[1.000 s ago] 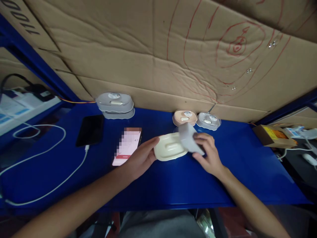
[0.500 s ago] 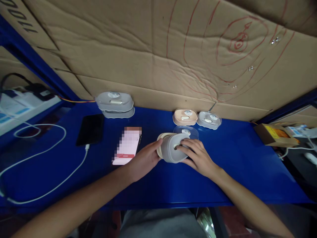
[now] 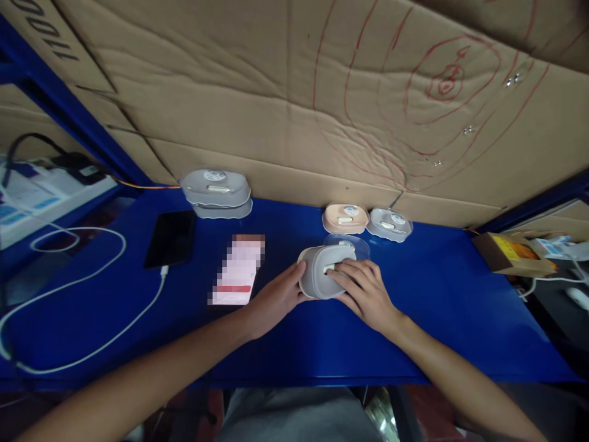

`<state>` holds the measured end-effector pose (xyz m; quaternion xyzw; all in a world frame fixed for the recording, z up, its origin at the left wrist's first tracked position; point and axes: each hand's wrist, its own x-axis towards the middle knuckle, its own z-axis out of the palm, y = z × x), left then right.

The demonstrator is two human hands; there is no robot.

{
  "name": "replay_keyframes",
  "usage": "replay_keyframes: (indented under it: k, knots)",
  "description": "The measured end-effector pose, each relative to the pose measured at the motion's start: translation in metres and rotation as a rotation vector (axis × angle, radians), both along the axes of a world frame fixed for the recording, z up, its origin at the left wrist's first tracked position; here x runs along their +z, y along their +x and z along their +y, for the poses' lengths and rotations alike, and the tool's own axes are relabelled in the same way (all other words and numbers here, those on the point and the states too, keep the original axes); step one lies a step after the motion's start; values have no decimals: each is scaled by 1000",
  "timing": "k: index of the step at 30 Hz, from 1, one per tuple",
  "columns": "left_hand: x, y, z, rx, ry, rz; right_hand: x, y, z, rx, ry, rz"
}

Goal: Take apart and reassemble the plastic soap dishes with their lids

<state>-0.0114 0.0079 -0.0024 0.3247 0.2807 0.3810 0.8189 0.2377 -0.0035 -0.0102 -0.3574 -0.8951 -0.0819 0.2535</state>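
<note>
Above the blue table, both my hands hold a grey oval plastic box [image 3: 317,276] tilted on its side, with a cream-coloured edge on its left. My left hand [image 3: 280,291] grips that end, its thumb on the rim and its fingers mostly hidden beneath. The fingers of my right hand [image 3: 363,285] lie curled over the grey face, at a small white tab [image 3: 328,269]; its thumb sits at the lower edge. Just behind the box, a clear oval lid [image 3: 362,247] with a round sticker is partly covered by it.
A peach box [image 3: 334,219] and another grey box [image 3: 380,228] stand by the cardboard wall [image 3: 230,110]; stacked grey boxes [image 3: 193,187] stand further left. A lit phone [image 3: 239,270], a dark phone [image 3: 169,239] on a white cable [image 3: 147,331], and an open carton [image 3: 501,264] flank my hands.
My left hand and the box's cream edge have shifted slightly right and up, narrowing the gap to the grey part. My right fingers remain at the white tab. The view has shifted slightly.
</note>
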Motion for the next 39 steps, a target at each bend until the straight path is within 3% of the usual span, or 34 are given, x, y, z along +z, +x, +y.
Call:
replay_keyframes:
  k: [10, 16, 33, 36, 39]
  knots:
    - [0, -2, 0, 63, 177, 125, 3, -1, 1, 34, 50, -89]
    - [1, -2, -7, 58, 395, 151, 0, -2, -1, 55, 72, -127]
    - [8, -9, -10, 67, 578, 334, -19, 3, -6, -1, 154, -28]
    - [5, -6, -11, 40, 538, 299, -20, 1, -7, 11, 117, -56]
    - [4, -1, -9, 51, 356, 198, -17, -1, -5, 57, 44, -53]
